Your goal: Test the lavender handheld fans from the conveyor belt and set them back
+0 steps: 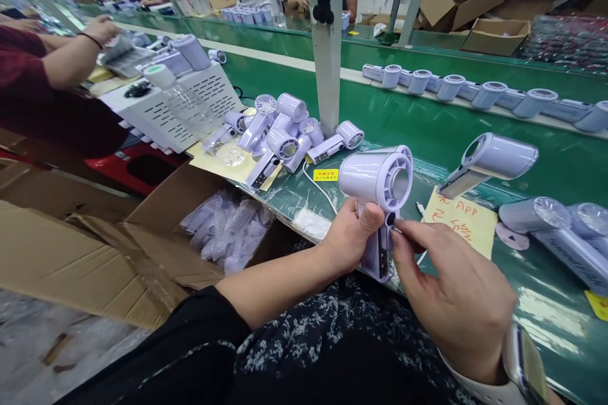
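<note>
- two hands worked one lilac fan [377, 180]: the left hand [349, 237] wrapped its handle, thumb pressed up by the head, while the right hand [453, 300] pinched thumb and forefinger at a small dark spot on the handle.
- the fan sat over the table edge [304, 224], above the lap; a loosened grip would likely have dropped it into the open cardboard box [142, 247] at eight o'clock.
- a second fan [494, 161] stood close at two o'clock on a yellow note [458, 218]; a wide right elbow swing could have toppled it.
- a pile of fans [285, 133] crowded ten o'clock beside the grey post [327, 44].
- open room lay at twelve o'clock on the green belt [427, 120].
</note>
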The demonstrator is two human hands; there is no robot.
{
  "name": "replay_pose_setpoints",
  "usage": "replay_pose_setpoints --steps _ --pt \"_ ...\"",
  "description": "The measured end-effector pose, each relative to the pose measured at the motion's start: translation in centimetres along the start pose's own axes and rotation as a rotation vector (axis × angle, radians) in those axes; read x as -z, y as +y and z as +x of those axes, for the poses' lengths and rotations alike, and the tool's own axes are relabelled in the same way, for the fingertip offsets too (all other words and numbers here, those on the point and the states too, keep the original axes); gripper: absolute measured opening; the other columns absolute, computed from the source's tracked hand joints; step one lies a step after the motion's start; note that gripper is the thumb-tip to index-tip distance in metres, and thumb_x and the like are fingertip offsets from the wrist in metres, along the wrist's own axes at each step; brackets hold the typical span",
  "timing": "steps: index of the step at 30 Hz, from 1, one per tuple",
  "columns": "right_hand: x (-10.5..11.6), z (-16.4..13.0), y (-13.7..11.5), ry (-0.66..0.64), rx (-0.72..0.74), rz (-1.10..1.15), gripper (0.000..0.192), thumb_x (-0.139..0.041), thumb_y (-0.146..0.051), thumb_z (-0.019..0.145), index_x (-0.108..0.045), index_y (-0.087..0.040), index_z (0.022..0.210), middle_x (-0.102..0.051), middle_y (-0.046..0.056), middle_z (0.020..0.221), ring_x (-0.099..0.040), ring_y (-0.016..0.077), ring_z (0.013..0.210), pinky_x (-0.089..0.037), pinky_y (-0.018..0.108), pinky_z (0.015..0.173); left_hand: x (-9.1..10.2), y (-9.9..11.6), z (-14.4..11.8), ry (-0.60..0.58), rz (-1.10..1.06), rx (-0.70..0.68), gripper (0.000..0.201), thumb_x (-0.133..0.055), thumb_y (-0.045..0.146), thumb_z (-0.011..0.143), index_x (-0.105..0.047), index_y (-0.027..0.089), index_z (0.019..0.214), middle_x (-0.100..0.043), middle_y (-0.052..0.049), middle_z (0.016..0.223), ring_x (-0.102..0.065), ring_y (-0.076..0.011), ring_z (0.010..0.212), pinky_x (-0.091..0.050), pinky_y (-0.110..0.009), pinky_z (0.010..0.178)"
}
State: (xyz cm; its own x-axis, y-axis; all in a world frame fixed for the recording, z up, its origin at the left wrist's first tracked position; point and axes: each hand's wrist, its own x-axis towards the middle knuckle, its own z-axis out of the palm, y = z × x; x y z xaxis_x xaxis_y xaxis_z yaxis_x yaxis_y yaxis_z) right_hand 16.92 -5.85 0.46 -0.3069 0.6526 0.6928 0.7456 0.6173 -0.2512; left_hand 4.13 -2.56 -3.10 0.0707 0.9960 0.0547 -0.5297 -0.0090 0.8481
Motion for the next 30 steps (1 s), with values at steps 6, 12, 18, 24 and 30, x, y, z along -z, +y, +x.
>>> replay_pose_setpoints --steps 6,12,18,24,30 --pt "-0.1 0.5 0.0 0.052 0.077 -0.028 0.007 -0.064 -0.011 0.099 -0.068 -0.013 0.094 -0.075 0.007 0.077 -0.070 0.0175 0.068 -0.047 0.030 0.067 0.9 0.2 0.1 -0.077 0.150 -0.025 0.084 -0.063 0.092 0.067 -0.075 0.015 0.098 -0.077 -0.013 0.101 -0.072 -0.0292 0.097 -0.056 -0.040 0.093" --pt "-0.5 0.2 0.0 -0.007 0.037 -0.025 0.012 -0.058 -0.013 0.099 -0.062 -0.015 0.088 -0.062 0.003 0.070 -0.059 0.0170 0.062 -0.040 0.032 0.061 1.2 -0.3 0.1 -0.106 0.154 -0.031 0.086 -0.063 0.092 0.067 -0.074 0.015 0.104 -0.076 -0.013 0.101 -0.069 -0.0275 0.096 -0.054 -0.039 0.091" --pt "-0.6 -0.1 0.0 -0.008 -0.019 0.037 0.009 -0.057 -0.012 0.099 -0.057 -0.018 0.092 -0.061 0.001 0.073 -0.060 0.0141 0.064 -0.041 0.028 0.065 1.1 -0.2 0.1 -0.124 0.158 -0.026 0.084 -0.063 0.091 0.068 -0.073 0.014 0.101 -0.075 -0.012 0.099 -0.067 -0.0248 0.093 -0.052 -0.036 0.089" --pt "0.2 -0.2 0.2 -0.001 -0.114 0.089 0.013 -0.056 -0.013 0.098 -0.055 -0.022 0.089 -0.062 -0.002 0.072 -0.061 0.0119 0.063 -0.046 0.025 0.067 0.9 -0.3 -0.1 -0.029 0.143 0.019 0.084 -0.064 0.094 0.062 -0.070 0.014 0.090 -0.068 -0.008 0.083 -0.062 -0.0184 0.078 -0.050 -0.031 0.075" --pt "0.4 -0.4 0.5 -0.031 -0.402 0.347 0.010 -0.057 -0.022 0.101 -0.064 -0.024 0.095 -0.070 -0.002 0.078 -0.069 0.0131 0.069 -0.053 0.025 0.068 0.3 0.0 0.0 -0.031 -0.028 0.134 0.082 -0.067 0.096 0.054 -0.062 0.017 0.076 -0.061 -0.003 0.067 -0.057 -0.0145 0.059 -0.047 -0.029 0.056"
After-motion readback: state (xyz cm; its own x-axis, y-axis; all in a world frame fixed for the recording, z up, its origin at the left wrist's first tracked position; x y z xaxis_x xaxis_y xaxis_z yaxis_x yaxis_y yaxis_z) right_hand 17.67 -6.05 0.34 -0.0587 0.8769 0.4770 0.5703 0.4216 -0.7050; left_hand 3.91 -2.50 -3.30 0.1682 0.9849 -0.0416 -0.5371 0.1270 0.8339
